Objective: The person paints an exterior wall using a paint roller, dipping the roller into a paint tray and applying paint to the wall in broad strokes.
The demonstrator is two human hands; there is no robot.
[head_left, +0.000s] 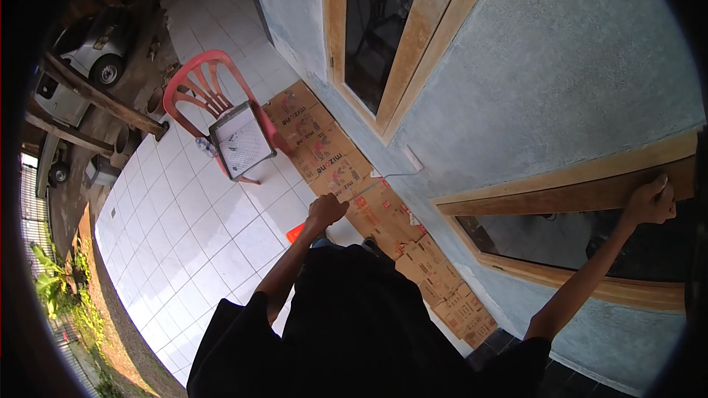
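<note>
My right hand (pixel 652 200) is raised to the wooden window frame (pixel 546 195) at the right, its fingers curled closed against the wood. What those fingers hold, if anything, I cannot make out. In front of my body, my left hand (pixel 328 210) hangs in a loose fist above the floor, back of the hand up; the inside of its grip is hidden. An orange thing (pixel 295 233) shows partly behind my left forearm. Dark glass (pixel 531 239) lies below the frame's upper rail.
Flattened cardboard (pixel 335 155) lines the foot of the blue-grey wall (pixel 546 81). A red plastic chair (pixel 210 77) on the white tiles (pixel 192 210) carries a paint tray (pixel 243 147) and a crumpled cloth (pixel 206 147). Another window (pixel 383 37) stands farther along; wooden posts (pixel 103 96) and vehicles (pixel 103 44) lie beyond.
</note>
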